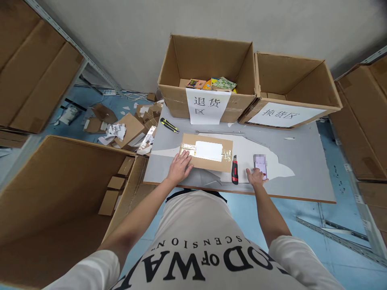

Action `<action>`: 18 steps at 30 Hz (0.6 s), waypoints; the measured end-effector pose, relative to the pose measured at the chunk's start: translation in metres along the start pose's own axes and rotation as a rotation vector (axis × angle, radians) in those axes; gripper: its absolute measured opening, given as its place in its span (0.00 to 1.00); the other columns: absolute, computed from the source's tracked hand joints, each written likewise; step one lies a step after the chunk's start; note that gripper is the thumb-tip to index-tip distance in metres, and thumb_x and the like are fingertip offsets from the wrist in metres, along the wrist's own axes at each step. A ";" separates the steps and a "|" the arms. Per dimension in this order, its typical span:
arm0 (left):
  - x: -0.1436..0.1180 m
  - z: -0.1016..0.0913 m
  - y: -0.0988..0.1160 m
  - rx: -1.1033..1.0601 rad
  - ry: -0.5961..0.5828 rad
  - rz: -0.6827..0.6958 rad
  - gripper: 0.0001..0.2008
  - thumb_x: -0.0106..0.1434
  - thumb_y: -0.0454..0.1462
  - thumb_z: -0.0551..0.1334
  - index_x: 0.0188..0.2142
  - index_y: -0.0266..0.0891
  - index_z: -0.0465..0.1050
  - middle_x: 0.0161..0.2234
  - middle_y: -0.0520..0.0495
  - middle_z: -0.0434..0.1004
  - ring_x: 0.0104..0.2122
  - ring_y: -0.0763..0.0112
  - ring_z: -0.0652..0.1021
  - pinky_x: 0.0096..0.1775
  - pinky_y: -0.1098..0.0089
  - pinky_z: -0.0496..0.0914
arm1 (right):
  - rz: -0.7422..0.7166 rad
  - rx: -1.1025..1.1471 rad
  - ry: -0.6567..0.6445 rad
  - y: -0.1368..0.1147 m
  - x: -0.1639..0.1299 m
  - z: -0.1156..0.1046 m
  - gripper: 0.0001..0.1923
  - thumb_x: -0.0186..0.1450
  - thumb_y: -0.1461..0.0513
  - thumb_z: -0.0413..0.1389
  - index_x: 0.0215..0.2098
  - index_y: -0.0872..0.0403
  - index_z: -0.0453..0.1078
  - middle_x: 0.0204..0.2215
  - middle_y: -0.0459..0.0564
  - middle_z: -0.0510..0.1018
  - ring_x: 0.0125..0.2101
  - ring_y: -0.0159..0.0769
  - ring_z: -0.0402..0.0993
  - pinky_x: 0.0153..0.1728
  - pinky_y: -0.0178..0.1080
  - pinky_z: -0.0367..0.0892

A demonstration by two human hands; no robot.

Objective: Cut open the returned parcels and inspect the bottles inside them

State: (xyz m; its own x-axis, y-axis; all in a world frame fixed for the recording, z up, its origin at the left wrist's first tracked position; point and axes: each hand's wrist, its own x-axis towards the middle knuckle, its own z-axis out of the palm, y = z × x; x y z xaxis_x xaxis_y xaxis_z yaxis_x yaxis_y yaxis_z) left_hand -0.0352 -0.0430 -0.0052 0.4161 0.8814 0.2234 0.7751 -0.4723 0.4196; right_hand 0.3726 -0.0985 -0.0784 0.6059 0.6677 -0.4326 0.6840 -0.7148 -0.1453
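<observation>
Person in a white shirt stands at the bottom of the frame, both arms out over the desk [302,161]. Left hand [179,167] lies flat and open, fingers spread, on the lower-left corner of the parcel [207,152], pressing, not gripping. Right hand [256,176] is open too, fingertips on the phone [260,165] at centre right, holding nothing.

Parcel sits mid-frame near the desk's front edge: flat brown cardboard mailer, white label, clear tape over the seam. Looks light and fairly stiff; the tape is likely slick, so best taken by the cardboard edges or corners.

Red knife [234,171] lies between parcel and phone, touching neither. Yellow knife [169,125] lies further back, upper left of the parcel.

Big open carton [54,193] at lower left, small boxes inside. Cardboard scraps [121,125] litter the floor at centre left. Two labelled boxes stand at the desk's far edge: left box [208,80] holds colourful packs, right box [290,88] looks nearly bare.
</observation>
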 end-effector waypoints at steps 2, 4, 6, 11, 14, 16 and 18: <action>0.000 0.000 0.001 -0.029 -0.001 -0.009 0.21 0.65 0.42 0.54 0.56 0.39 0.65 0.59 0.38 0.64 0.61 0.57 0.62 0.61 0.51 0.53 | -0.008 0.019 0.000 0.001 0.001 0.000 0.26 0.63 0.48 0.44 0.52 0.55 0.60 0.55 0.65 0.65 0.60 0.54 0.50 0.56 0.63 0.40; 0.000 0.000 0.002 -0.058 -0.002 -0.020 0.21 0.65 0.42 0.54 0.56 0.40 0.65 0.59 0.38 0.64 0.61 0.57 0.62 0.61 0.51 0.52 | -0.040 0.022 0.080 0.000 -0.001 -0.002 0.25 0.63 0.49 0.44 0.51 0.55 0.60 0.54 0.64 0.65 0.59 0.55 0.53 0.56 0.62 0.41; 0.000 0.000 0.002 -0.078 0.002 -0.033 0.21 0.65 0.42 0.54 0.56 0.40 0.65 0.59 0.38 0.64 0.61 0.57 0.62 0.61 0.50 0.52 | -0.109 0.010 0.170 -0.005 -0.005 -0.003 0.24 0.63 0.50 0.44 0.51 0.56 0.60 0.52 0.63 0.66 0.56 0.54 0.57 0.56 0.59 0.43; -0.001 0.000 0.003 -0.044 0.005 -0.036 0.20 0.65 0.43 0.54 0.55 0.41 0.66 0.59 0.38 0.64 0.61 0.57 0.62 0.61 0.50 0.51 | -0.329 -0.056 -0.012 -0.031 -0.025 0.006 0.23 0.63 0.52 0.48 0.52 0.56 0.60 0.48 0.58 0.70 0.52 0.47 0.64 0.50 0.45 0.58; -0.002 0.000 0.003 -0.012 0.012 -0.022 0.19 0.66 0.44 0.54 0.54 0.41 0.67 0.58 0.38 0.65 0.60 0.56 0.63 0.61 0.50 0.51 | -0.268 -0.106 -0.135 -0.046 -0.035 0.018 0.28 0.61 0.50 0.52 0.55 0.53 0.56 0.50 0.58 0.69 0.51 0.47 0.65 0.45 0.43 0.63; -0.003 0.000 0.003 -0.009 0.014 -0.011 0.19 0.66 0.43 0.54 0.54 0.40 0.67 0.58 0.38 0.65 0.60 0.56 0.63 0.61 0.50 0.52 | -0.212 -0.122 -0.160 -0.053 -0.038 0.026 0.32 0.59 0.48 0.54 0.57 0.53 0.53 0.50 0.58 0.67 0.50 0.48 0.67 0.45 0.44 0.64; -0.003 0.001 0.003 -0.009 0.017 -0.002 0.19 0.66 0.43 0.54 0.54 0.40 0.67 0.58 0.38 0.65 0.60 0.56 0.63 0.60 0.51 0.53 | -0.176 -0.127 -0.161 -0.057 -0.040 0.031 0.34 0.58 0.49 0.56 0.58 0.52 0.51 0.51 0.58 0.66 0.49 0.49 0.68 0.44 0.46 0.64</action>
State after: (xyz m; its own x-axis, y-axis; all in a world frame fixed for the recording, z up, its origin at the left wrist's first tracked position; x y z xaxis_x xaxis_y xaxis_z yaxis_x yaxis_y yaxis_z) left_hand -0.0339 -0.0466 -0.0053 0.4067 0.8822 0.2373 0.7715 -0.4708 0.4279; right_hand 0.2969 -0.0908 -0.0803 0.4079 0.7305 -0.5477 0.8245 -0.5524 -0.1226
